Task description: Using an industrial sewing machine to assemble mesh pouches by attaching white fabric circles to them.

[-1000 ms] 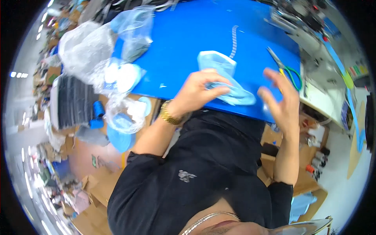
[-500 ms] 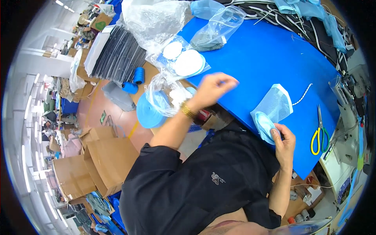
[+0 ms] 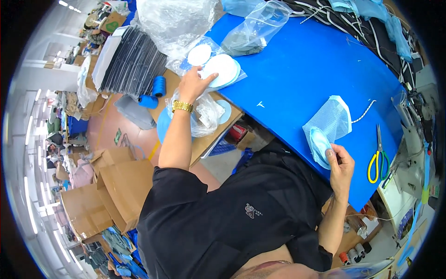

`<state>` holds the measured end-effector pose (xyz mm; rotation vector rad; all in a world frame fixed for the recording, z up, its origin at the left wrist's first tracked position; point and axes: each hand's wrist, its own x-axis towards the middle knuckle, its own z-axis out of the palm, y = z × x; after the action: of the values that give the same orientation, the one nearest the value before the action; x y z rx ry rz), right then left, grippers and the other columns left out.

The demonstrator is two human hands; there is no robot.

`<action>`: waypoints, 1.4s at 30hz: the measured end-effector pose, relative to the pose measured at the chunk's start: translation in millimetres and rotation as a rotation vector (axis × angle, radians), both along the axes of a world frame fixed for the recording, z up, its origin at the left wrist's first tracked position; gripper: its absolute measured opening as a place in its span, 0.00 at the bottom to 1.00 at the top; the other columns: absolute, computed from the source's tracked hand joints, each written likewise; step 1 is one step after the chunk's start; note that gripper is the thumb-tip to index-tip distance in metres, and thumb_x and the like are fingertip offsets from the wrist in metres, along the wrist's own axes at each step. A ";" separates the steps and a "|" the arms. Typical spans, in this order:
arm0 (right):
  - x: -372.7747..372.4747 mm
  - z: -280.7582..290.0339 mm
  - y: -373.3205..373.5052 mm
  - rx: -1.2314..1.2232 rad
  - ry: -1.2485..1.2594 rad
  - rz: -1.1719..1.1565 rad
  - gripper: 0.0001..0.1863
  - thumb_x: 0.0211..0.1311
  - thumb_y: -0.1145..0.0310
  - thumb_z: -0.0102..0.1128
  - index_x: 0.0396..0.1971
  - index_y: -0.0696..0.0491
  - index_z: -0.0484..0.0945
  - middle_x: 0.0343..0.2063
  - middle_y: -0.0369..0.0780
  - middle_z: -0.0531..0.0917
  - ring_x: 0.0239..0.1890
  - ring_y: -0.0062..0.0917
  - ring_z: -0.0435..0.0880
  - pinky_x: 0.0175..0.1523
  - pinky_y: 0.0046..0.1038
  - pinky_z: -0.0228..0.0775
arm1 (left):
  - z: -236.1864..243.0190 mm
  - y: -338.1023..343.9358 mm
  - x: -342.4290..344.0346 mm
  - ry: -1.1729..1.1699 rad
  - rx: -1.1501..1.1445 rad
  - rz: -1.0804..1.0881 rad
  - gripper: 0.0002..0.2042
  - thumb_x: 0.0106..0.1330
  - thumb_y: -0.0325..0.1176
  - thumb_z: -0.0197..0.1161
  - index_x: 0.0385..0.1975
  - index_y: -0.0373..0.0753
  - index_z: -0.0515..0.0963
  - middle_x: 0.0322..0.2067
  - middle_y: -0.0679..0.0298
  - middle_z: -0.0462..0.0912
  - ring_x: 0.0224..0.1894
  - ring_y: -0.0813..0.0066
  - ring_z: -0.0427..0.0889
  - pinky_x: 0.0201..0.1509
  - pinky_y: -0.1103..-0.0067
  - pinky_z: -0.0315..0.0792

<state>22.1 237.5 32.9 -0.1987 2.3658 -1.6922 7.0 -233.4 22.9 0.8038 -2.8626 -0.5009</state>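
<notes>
Some white discs meet the left hand, spread wide, as the right hand pinches a mesh pouch!

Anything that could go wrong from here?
1. The stacked white discs under the left hand could slide, as clear plastic lies around them.
2. The mesh piece, held only by the right hand near the table edge, might slip off.
3. The scissors lie bare beside that hand; a sideways move could nick it.
</notes>
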 end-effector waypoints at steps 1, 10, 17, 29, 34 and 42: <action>0.9 -0.2 -0.2 0.001 0.001 -0.004 0.08 0.62 0.71 0.62 0.36 0.60 0.81 0.27 0.33 0.80 0.30 0.15 0.73 0.35 0.19 0.64 | -0.9 2.9 -0.3 -0.053 -0.031 0.032 0.37 0.50 0.59 0.69 0.51 0.32 0.75 0.45 0.46 0.82 0.48 0.52 0.81 0.49 0.68 0.75; 2.7 -3.3 4.1 -0.021 0.012 0.002 0.09 0.63 0.71 0.62 0.37 0.60 0.81 0.28 0.34 0.81 0.31 0.15 0.74 0.37 0.19 0.65 | -32.6 -23.1 -2.2 0.222 0.072 0.061 0.35 0.47 0.46 0.76 0.52 0.30 0.74 0.33 0.55 0.83 0.33 0.66 0.81 0.38 0.73 0.74; 2.5 -2.7 1.7 -0.021 0.007 0.001 0.09 0.62 0.71 0.63 0.37 0.60 0.81 0.28 0.34 0.81 0.31 0.15 0.74 0.37 0.20 0.66 | -24.1 -26.8 -8.1 0.547 0.290 0.052 0.11 0.58 0.36 0.70 0.30 0.33 0.84 0.14 0.74 0.70 0.19 0.88 0.66 0.23 0.82 0.61; 8.4 3.2 -3.3 0.032 0.068 -0.062 0.08 0.61 0.71 0.62 0.37 0.60 0.81 0.26 0.36 0.81 0.29 0.17 0.75 0.36 0.21 0.66 | 33.3 98.3 -14.0 0.642 0.885 -0.207 0.09 0.63 0.31 0.68 0.35 0.32 0.83 0.28 0.71 0.82 0.28 0.88 0.75 0.31 0.87 0.69; 1.0 25.9 -33.2 -0.057 0.146 -0.175 0.04 0.62 0.74 0.58 0.33 0.58 0.80 0.22 0.36 0.77 0.26 0.16 0.73 0.32 0.21 0.64 | 72.4 187.1 14.3 0.732 0.280 -0.418 0.07 0.55 0.30 0.74 0.25 0.34 0.82 0.18 0.65 0.78 0.21 0.81 0.72 0.25 0.81 0.64; -9.1 34.3 -37.4 -0.081 0.211 -0.003 0.11 0.59 0.65 0.65 0.32 0.59 0.82 0.27 0.38 0.80 0.26 0.19 0.73 0.29 0.21 0.61 | 45.7 261.8 17.8 0.663 0.238 -0.932 0.12 0.52 0.30 0.72 0.36 0.38 0.80 0.28 0.63 0.78 0.30 0.65 0.77 0.32 0.73 0.71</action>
<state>13.0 200.1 67.2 -0.4066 2.4447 -1.8524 24.9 28.4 68.6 -0.6537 -2.3704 -0.9708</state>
